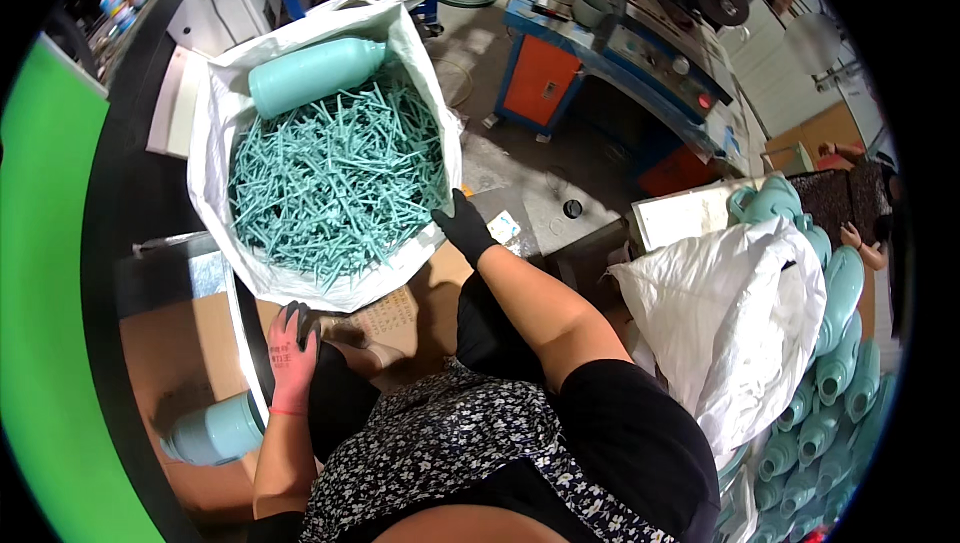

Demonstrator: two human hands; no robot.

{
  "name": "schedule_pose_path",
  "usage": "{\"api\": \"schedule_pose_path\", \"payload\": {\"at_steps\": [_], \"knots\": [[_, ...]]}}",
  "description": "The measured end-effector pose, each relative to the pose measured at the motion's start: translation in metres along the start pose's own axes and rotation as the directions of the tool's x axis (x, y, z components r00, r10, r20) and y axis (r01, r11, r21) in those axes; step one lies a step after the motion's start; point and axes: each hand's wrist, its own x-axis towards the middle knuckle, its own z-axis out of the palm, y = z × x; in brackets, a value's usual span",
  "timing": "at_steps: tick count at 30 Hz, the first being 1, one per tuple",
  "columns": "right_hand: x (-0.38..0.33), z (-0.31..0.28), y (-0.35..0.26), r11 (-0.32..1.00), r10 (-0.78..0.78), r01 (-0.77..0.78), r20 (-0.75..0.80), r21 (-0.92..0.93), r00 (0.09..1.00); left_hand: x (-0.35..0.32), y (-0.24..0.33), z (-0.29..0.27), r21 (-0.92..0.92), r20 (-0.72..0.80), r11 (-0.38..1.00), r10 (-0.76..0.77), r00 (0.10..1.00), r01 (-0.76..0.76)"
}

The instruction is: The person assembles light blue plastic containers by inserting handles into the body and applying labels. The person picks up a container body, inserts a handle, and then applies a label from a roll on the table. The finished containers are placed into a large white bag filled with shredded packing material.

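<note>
A large white sack (207, 183) stands in front of me, its mouth spread wide. It is filled with a tangle of thin teal plastic sprues (340, 173), and a teal bottle (310, 76) lies on top at the far side. My right hand (466, 231), in a black glove, grips the sack's right rim between thumb and fingers. At the near left edge of the sack is my left hand (291, 353), in a pink glove with dark fingertips. Its fingers are apart and hold nothing I can see; whether they touch the sack is unclear.
Another teal bottle (215, 431) lies in a cardboard box (180, 343) at left. Many teal bottles (838, 373) are stacked at right beside a white bag (720, 313). A blue and orange machine (543, 81) stands beyond. Another person's hand (862, 245) shows at far right.
</note>
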Motion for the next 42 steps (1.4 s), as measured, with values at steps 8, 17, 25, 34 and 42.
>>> {"api": "schedule_pose_path", "payload": {"at_steps": [8, 17, 25, 34, 42], "knots": [[-0.015, -0.021, 0.013, 0.999, -0.036, 0.034, -0.046, -0.036, 0.998, 0.010, 0.007, 0.000, -0.027, 0.053, 1.000, -0.002, 0.999, 0.003], [-0.039, -0.105, 0.050, 0.984, -0.030, -0.004, -0.190, -0.176, 0.981, 0.027, 0.020, 0.021, -0.057, 0.043, 0.994, 0.094, 0.995, -0.092], [-0.077, -0.150, 0.050, 0.986, 0.005, -0.044, -0.234, -0.161, 0.972, 0.030, 0.020, 0.034, -0.024, 0.011, 0.993, 0.119, 0.993, -0.119], [-0.087, -0.144, 0.030, 0.973, -0.116, 0.074, -0.187, -0.217, 0.976, 0.027, 0.017, 0.026, -0.057, 0.005, 0.990, 0.126, 0.992, -0.126], [-0.046, -0.255, 0.087, 0.994, -0.020, -0.029, -0.449, -0.104, 0.893, 0.017, 0.008, 0.031, -0.100, -0.024, 0.986, 0.135, 0.991, -0.136]]}}
